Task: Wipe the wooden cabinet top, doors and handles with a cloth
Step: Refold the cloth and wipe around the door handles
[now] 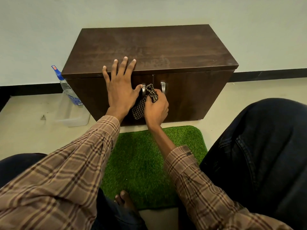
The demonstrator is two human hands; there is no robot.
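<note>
Left hand (120, 90) spread flat — fingers over the front edge of the dark brown wooden cabinet (149, 47), thumb beside the left metal handle (143, 90). Right hand (156, 108) grips the brown-checked cloth (146, 100) bunched against that handle. Clear plastic spray bottle (68, 88) stands left; green turf mat (146, 163) lies below.

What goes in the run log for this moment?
left hand: flat on cabinet front edge | right hand: holds cloth at left handle | doors: closed
</note>
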